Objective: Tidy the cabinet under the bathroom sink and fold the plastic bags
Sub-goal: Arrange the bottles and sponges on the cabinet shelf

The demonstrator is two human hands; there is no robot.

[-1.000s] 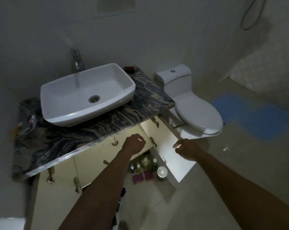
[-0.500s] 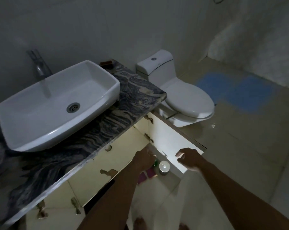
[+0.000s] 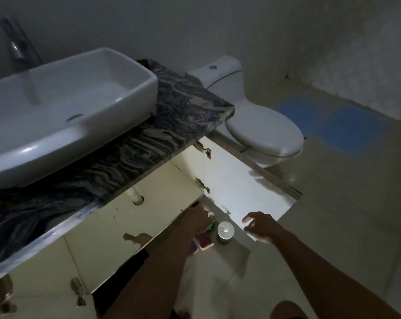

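Note:
The cabinet under the sink stands with its right door (image 3: 247,187) swung wide open. Inside on the cabinet floor are a green bottle (image 3: 212,227) with a white cap, a white pump-top jar (image 3: 225,231) and a purple pad (image 3: 205,241). My left hand (image 3: 196,218) reaches into the opening with its fingers curled down at the green bottle's cap; whether it grips the cap is hidden. My right hand (image 3: 260,227) hovers at the lower edge of the open door, fingers loosely spread, holding nothing. No plastic bag is in view.
The cream left door (image 3: 148,215), chipped at its edge, hangs ajar beside my left arm. Above are the marbled countertop (image 3: 183,107) and white sink (image 3: 130,97). A toilet (image 3: 264,132) stands just behind the open door. Blue patches (image 3: 346,127) mark the floor.
The view has dropped and come closer to the cabinet. My left hand has gone deeper into the opening toward the green bottle. My right hand stays by the door's lower edge, fingers more spread.

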